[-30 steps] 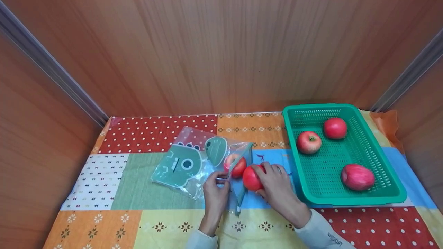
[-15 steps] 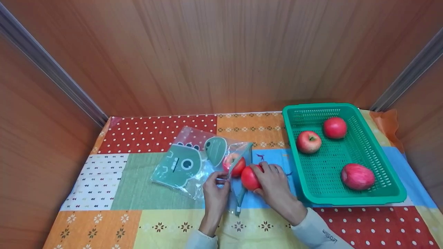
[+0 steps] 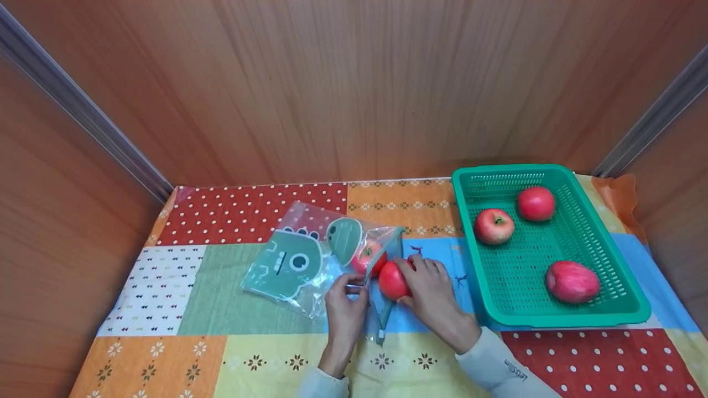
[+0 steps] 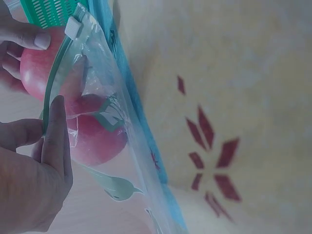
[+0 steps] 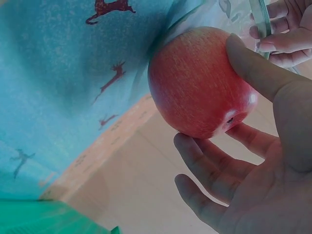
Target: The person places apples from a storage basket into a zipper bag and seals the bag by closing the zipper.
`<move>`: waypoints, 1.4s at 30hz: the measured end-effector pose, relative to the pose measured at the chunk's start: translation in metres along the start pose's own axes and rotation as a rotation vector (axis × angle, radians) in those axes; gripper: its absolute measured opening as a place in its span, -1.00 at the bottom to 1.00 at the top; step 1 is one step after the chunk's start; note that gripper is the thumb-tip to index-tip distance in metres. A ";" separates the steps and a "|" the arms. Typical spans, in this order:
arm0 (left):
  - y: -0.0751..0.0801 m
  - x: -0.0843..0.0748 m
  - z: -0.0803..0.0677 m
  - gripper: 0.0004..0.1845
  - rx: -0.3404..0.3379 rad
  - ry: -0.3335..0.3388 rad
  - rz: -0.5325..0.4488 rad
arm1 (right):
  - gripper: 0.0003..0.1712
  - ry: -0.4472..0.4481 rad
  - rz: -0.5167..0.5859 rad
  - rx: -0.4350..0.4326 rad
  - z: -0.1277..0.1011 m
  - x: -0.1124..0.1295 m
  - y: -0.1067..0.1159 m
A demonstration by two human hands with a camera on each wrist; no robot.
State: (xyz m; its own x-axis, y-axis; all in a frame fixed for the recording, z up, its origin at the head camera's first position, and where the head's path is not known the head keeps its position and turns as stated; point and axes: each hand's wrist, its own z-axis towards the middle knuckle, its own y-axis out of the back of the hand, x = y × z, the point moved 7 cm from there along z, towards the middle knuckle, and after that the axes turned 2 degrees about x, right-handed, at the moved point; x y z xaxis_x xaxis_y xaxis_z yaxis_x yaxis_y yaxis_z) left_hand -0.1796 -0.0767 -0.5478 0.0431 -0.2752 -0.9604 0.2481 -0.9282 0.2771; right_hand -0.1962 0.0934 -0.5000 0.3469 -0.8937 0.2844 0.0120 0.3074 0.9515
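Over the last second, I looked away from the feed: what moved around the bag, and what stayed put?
The right hand, gripping a red apple, carried it leftward to the mouth of the clear zip bag, closer to the apple already inside. Nothing was picked up or let go. The left hand kept pinching the bag's edge open. The green basket and its three apples stayed put.

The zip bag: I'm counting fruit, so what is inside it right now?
One red apple lies inside the zip bag; a second apple sits at its mouth. The printed panels hide the rest.

Red apple [image 3: 391, 280], clear green-printed bag [image 3: 310, 260], green basket [image 3: 619, 315], patchwork tablecloth [image 3: 232, 293].
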 end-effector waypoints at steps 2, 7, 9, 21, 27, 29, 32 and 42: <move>0.000 0.000 0.000 -0.76 -0.004 0.003 0.006 | -0.05 0.000 0.004 -0.007 0.001 0.000 -0.001; 0.000 -0.001 0.000 -0.76 -0.018 0.002 0.012 | -0.09 0.008 0.005 -0.041 0.004 0.002 -0.005; 0.000 -0.002 0.000 -0.77 -0.019 -0.005 0.012 | -0.11 0.009 0.005 -0.051 0.005 0.002 -0.006; -0.002 -0.002 0.002 -0.77 0.001 -0.010 0.003 | -0.04 -0.048 0.066 -0.055 0.015 0.003 -0.016; -0.002 -0.002 0.001 -0.77 -0.001 -0.013 0.015 | -0.04 -0.079 0.066 -0.044 0.019 0.002 -0.022; -0.002 -0.002 0.001 -0.77 0.001 -0.012 0.017 | -0.04 -0.082 0.068 -0.054 0.019 0.002 -0.023; -0.002 -0.002 0.001 -0.77 0.005 -0.008 0.012 | -0.06 -0.078 0.078 -0.081 0.020 0.003 -0.024; -0.001 -0.002 0.001 -0.78 0.000 0.001 0.006 | -0.06 -0.074 0.131 -0.153 0.021 0.007 -0.028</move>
State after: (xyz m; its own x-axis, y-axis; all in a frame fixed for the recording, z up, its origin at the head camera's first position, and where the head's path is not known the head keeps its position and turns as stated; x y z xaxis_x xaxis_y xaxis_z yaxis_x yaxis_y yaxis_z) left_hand -0.1813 -0.0757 -0.5461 0.0457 -0.2800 -0.9589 0.2478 -0.9267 0.2824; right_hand -0.2140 0.0714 -0.5226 0.2853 -0.8628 0.4174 0.1161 0.4634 0.8785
